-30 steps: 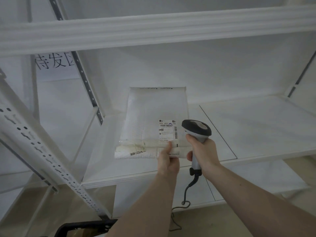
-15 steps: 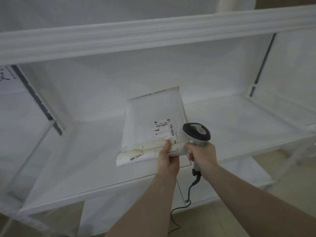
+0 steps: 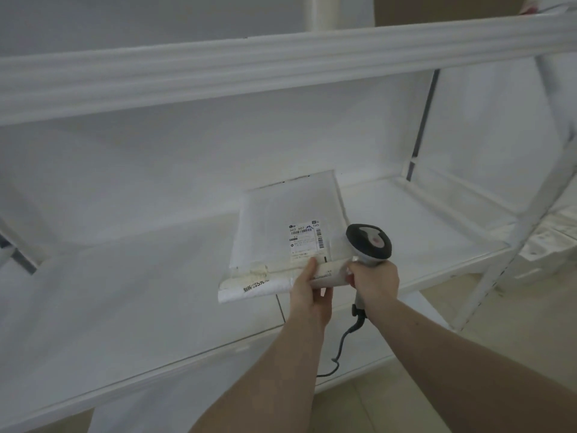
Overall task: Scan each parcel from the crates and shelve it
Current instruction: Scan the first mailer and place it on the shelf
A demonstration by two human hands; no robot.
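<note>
White padded mailer (image 3: pixel 281 239) sits over the shelf (image 3: pixel 421 226), left hand (image 3: pixel 310 293) pinching it, right hand (image 3: pixel 373 278) gripping the barcode scanner (image 3: pixel 368 243); releasing it looks to be what's left.

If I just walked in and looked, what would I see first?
First you'd see the white padded parcel in the middle, tilted over the white shelf, with its printed label facing up. The left hand pinches its near edge. Just right of it, the right hand grips a grey and black barcode scanner, whose cable hangs down below.
</note>
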